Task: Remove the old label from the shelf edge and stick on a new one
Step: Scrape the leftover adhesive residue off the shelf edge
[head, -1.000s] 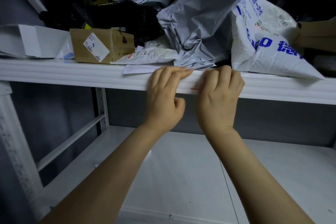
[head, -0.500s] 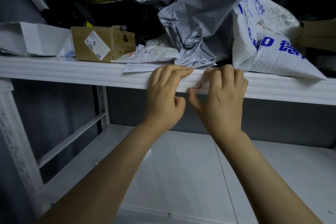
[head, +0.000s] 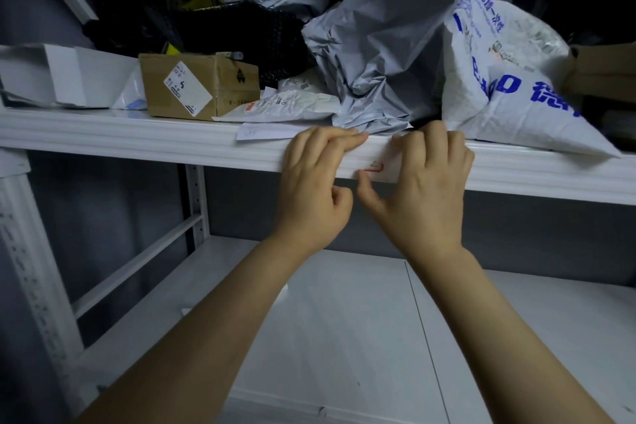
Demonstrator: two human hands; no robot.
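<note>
- our left hand (head: 311, 182) lays its fingers flat and close together along the top of the white metal shelf edge (head: 137, 144), thumb curled underneath; it grips nothing, and we judge it is there to press down or steady one end of the label.
- our right hand (head: 425, 189) hooks its fingers over the same edge, thumb stretched leftward under the lip, just below a red mark. the fingers are narrow; we cannot tell whether they pinch anything.
- between the two hands sits the small white paper label with a red printed mark (head: 377, 165), flat on the front face of the shelf edge. whether this is the old label or the new one we cannot tell.
- judgement: the thumb position suits either picking at a lower corner or rubbing it flat.
- above, near the left fingertips, a loose white paper slip (head: 261, 131) overhangs the shelf.
- behind it: a brown cardboard box with a white sticker (head: 203, 86), a crumpled grey plastic mailer bag (head: 378, 55), a white woven sack with blue print (head: 509, 79). the bags crowd the edge, which may be why the fingers stay low on the lip.
- the lower white shelf board (head: 344, 337) holds nothing that we can make out.
</note>
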